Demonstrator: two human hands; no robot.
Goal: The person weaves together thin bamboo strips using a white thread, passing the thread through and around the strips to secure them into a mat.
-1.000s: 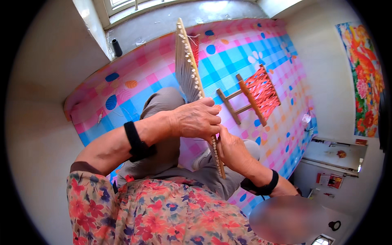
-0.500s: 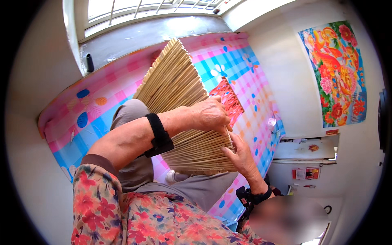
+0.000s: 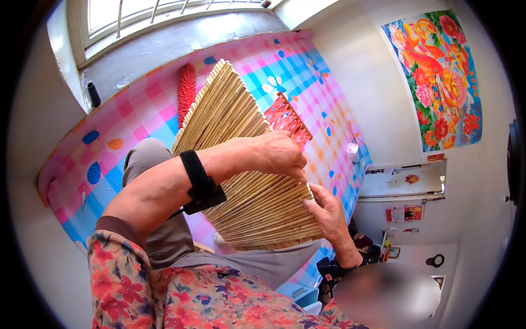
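Observation:
A fan-shaped mat of thin straw-coloured stalks [image 3: 219,112], laid side by side, stands across my lap with its stalk ends along the right edge. My right hand [image 3: 330,215] grips that edge low down, its thumb on the near face. Across the mat's middle reaches my left arm. My left hand [image 3: 282,156] is closed, fingertips pinched together at the same edge just above the right hand. Whatever lies in that pinch is too small to make out. Both wrists carry black straps.
A pink and blue checked cover [image 3: 131,120] spreads beneath. On it lie a red bristly strip [image 3: 186,90] and a red lattice-like piece [image 3: 287,122]. A dark cone-shaped thing [image 3: 94,94] stands by the window sill [image 3: 181,49]. A blue container [image 3: 307,296] sits low at the right.
The mat's lower end has come nearer to me, and my right hand has shifted slightly down with it. My left pinch stays at the edge. The view has shifted, uncovering the red bristly strip.

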